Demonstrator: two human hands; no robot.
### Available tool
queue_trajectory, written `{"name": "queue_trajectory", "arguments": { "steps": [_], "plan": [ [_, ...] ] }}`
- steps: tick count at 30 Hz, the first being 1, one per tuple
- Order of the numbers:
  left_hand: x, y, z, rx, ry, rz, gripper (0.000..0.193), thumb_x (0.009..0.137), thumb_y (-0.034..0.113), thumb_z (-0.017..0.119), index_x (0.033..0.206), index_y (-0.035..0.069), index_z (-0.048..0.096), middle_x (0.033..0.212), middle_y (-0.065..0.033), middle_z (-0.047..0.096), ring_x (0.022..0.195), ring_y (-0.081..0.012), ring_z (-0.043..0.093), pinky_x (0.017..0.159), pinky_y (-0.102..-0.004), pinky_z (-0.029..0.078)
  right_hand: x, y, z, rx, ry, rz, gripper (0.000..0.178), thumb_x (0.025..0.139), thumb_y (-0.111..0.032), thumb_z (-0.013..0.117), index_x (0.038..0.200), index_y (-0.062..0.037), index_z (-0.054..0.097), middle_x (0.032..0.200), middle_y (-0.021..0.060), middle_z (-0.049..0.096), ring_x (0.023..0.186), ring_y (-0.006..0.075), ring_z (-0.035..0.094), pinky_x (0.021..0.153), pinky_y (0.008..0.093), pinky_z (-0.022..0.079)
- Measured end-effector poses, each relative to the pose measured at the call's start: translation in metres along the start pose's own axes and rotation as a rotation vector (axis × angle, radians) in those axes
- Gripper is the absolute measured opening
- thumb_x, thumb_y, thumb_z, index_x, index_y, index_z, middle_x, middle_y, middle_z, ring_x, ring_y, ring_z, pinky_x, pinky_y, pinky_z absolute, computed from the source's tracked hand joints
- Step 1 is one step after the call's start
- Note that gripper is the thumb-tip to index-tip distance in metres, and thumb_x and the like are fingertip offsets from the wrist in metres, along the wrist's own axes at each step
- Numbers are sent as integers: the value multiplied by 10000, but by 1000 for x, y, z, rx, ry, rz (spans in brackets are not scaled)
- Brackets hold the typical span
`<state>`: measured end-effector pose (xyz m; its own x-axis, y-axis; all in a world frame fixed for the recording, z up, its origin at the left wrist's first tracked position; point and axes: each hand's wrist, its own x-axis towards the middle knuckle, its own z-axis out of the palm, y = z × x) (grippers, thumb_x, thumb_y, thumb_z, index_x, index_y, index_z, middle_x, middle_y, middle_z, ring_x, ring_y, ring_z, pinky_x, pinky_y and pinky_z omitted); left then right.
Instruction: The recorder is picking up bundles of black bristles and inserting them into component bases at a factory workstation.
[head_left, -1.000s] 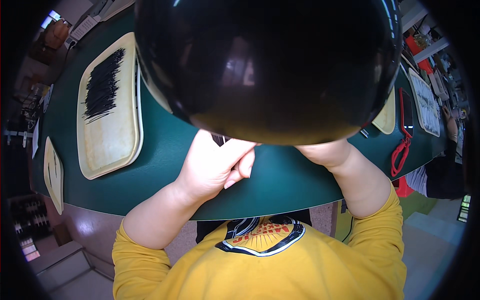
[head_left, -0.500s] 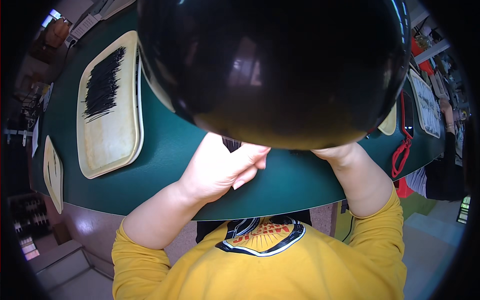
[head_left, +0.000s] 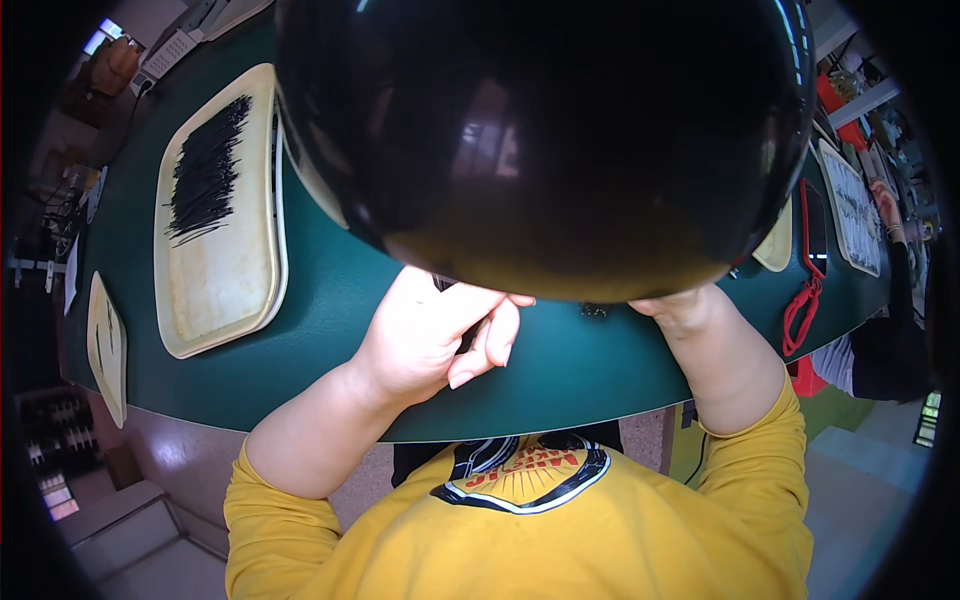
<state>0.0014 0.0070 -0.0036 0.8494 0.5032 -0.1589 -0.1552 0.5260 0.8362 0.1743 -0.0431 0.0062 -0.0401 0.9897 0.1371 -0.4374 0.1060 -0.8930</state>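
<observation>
My left hand (head_left: 440, 325) is closed around a bundle of thin black strands (head_left: 442, 284), its thumb pointing right and its fingers curled. Only small dark parts of the bundle show between the fingers. My right hand (head_left: 672, 304) reaches under a large glossy black dome (head_left: 540, 160), which hides its fingers and whatever they touch. Just left of that hand, a small dark cluster of fine pieces (head_left: 594, 311) shows at the dome's lower rim. Both hands are over the green tabletop (head_left: 540, 375).
On the left, a cream tray (head_left: 215, 300) carries many thin black strands (head_left: 207, 170). A smaller cream tray (head_left: 106, 350) lies nearer the table's left edge. To the right are a red-cased phone (head_left: 814, 230) with a red strap, another loaded tray (head_left: 850, 205) and a co-worker's hand (head_left: 885, 205).
My left fingers have shifted and curled differently, so less of the black bundle shows. The dark cluster beside my right hand has come into sight. The co-worker's hand has moved up slightly.
</observation>
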Motion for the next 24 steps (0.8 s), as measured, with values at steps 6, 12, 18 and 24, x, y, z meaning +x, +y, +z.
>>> {"name": "queue_trajectory", "arguments": {
  "steps": [6,12,18,24],
  "plan": [
    [-1,-2,-1,-171,-22,-119,233,871,191,312,783,12,432,445,-61,442,251,-55,282,289,-151,259,-1,5,12,-302,-3,-30,125,744,-121,558,669,-24,537,521,-16,481,437,17,395,401,149,289],
    [-1,-5,-2,76,2,-19,163,851,160,378,791,20,436,489,-68,467,267,-49,282,295,-150,247,-3,13,11,-205,138,-62,152,772,-135,494,684,-15,527,501,13,471,409,34,375,385,157,266],
    [0,-3,0,43,-4,12,161,852,150,369,781,21,434,489,-78,467,265,-52,278,290,-155,243,-1,16,6,10,180,-37,221,806,-127,375,704,26,496,493,50,462,388,45,349,368,152,255],
    [1,-3,-5,-17,-60,-4,167,845,122,373,797,-6,469,537,-90,494,316,-65,351,322,-158,286,0,2,13,-68,61,96,201,787,-144,484,634,-15,500,503,6,464,395,35,373,373,152,276]
  ]
}}
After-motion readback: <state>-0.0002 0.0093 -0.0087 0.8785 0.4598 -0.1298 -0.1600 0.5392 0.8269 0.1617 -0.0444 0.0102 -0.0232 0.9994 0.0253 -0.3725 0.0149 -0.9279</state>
